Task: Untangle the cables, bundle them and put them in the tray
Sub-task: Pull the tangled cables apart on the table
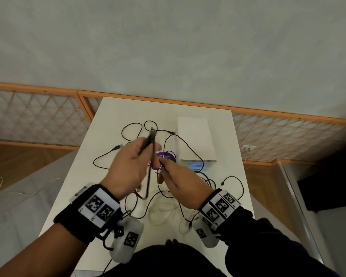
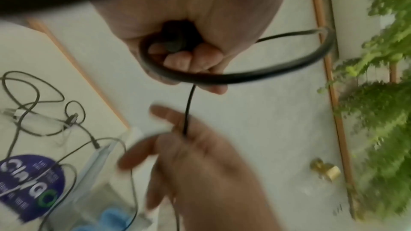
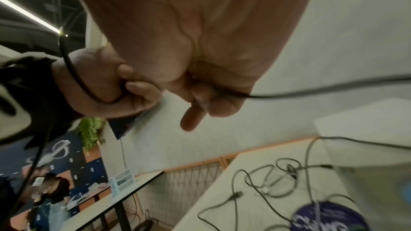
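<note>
Black cable (image 1: 150,150) gripped in left hand (image 1: 128,168), pinched by right hand (image 1: 176,176); other cables (image 1: 168,208) tangled on white surface (image 1: 72,186).

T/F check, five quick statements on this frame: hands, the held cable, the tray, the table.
1. The left hand grips a black cable. True.
2. The right hand is flat on the table. False: it is raised, pinching the same cable.
3. The clear tray already holds bundled cables. False: no bundle shows in it.
4. Loose cables lie on the table. True.
5. The purple round disc is in the left hand. False: it lies on the table.
</note>
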